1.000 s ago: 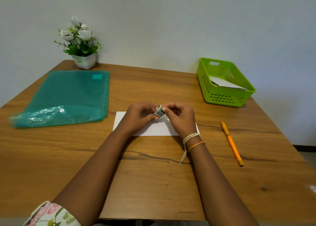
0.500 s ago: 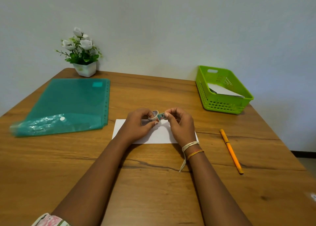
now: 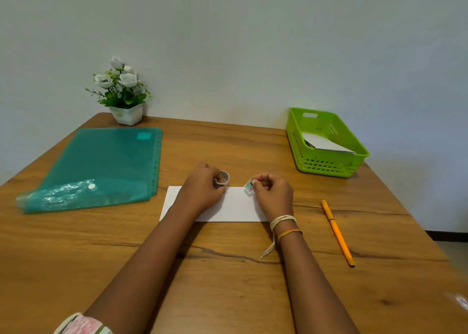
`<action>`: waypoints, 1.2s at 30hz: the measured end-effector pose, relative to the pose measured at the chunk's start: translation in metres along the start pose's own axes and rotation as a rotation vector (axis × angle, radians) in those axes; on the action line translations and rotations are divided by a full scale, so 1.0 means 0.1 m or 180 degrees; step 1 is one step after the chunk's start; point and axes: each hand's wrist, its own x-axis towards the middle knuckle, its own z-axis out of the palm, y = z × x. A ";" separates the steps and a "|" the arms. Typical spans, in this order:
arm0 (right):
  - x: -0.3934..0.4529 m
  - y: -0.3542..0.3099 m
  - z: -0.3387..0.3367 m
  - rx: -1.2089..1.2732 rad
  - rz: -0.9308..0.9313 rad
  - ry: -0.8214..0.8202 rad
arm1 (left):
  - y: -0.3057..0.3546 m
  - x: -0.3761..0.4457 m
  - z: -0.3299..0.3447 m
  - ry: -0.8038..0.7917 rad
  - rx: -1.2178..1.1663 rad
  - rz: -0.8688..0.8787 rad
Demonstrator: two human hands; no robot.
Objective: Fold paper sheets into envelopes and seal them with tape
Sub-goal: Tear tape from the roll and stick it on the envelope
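Left hand [image 3: 202,187]: my fingers curl round the tape roll [image 3: 222,178].
Right hand [image 3: 272,193]: fingertips pinch a tape piece [image 3: 249,186].
Paper [image 3: 236,208]: flat on the table [image 3: 228,283] beneath both hands.

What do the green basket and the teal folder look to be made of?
Green basket: likely rigid moulded plastic, with glossy walls, a grid of holes and a cut-out handle.
Teal folder: probably thin translucent plastic film, with a shiny crinkled flap, a snap button and punched holes along its edge.

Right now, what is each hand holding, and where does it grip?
The left hand holds the tape roll by its rim; the right hand pinches a torn tape piece at one end.
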 end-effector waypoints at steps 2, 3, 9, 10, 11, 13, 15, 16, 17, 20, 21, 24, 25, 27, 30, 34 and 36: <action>0.00 -0.01 0.01 0.0012 0.0040 0.0003 | 0.05 0.10 0.02 -0.0109 0.0161 -0.0112; 0.01 -0.02 0.01 0.0032 0.0062 0.0007 | 0.07 0.15 0.03 -0.0147 0.0204 -0.0154; 0.07 0.02 -0.03 0.0253 0.0283 -0.0106 | 0.13 0.20 0.21 0.0023 0.0332 -0.0222; 0.08 0.03 -0.04 0.0319 0.0327 -0.0139 | 0.16 0.17 0.23 0.0238 0.0368 -0.0147; 0.10 0.04 -0.05 0.0402 0.0377 -0.0181 | 0.19 0.15 0.24 0.0464 0.0371 -0.0012; 0.13 0.07 -0.09 0.0574 0.0490 -0.0258 | 0.28 0.14 0.25 0.0745 0.0044 0.0384; 0.18 0.11 -0.18 0.0594 0.0519 -0.0256 | 0.35 0.11 0.28 0.0555 -0.0339 0.0689; 0.20 0.13 -0.24 0.0522 0.0514 -0.0253 | 0.36 0.09 0.31 0.0348 -0.0403 0.0758; 0.23 0.16 -0.30 0.0444 0.0526 -0.0259 | 0.36 0.08 0.35 0.0127 -0.0419 0.0794; 0.29 0.22 -0.47 0.0149 0.0684 -0.0439 | 0.32 0.06 0.44 -0.0294 -0.0429 0.0717; 0.31 0.21 -0.51 0.0036 0.0762 -0.0577 | 0.32 0.06 0.44 -0.0332 -0.0443 0.0722; 0.37 0.13 -0.60 -0.0204 0.0964 -0.1013 | 0.32 0.06 0.47 -0.0389 -0.0431 0.0798; 0.41 0.10 -0.62 -0.0362 0.0973 -0.1127 | 0.32 0.05 0.47 -0.0415 -0.0406 0.0788; 0.46 0.07 -0.61 -0.0680 0.0939 -0.1225 | 0.33 0.04 0.47 -0.0447 -0.0381 0.0754; 0.48 0.09 -0.55 -0.0930 0.0900 -0.1141 | 0.34 0.04 0.48 -0.0458 -0.0302 0.0797; 0.51 0.13 -0.52 -0.0958 0.0916 -0.1073 | 0.36 0.04 0.48 -0.0443 -0.0308 0.0738; 0.52 0.13 -0.52 -0.1025 0.0902 -0.1060 | 0.36 0.04 0.46 -0.0443 -0.0288 0.0764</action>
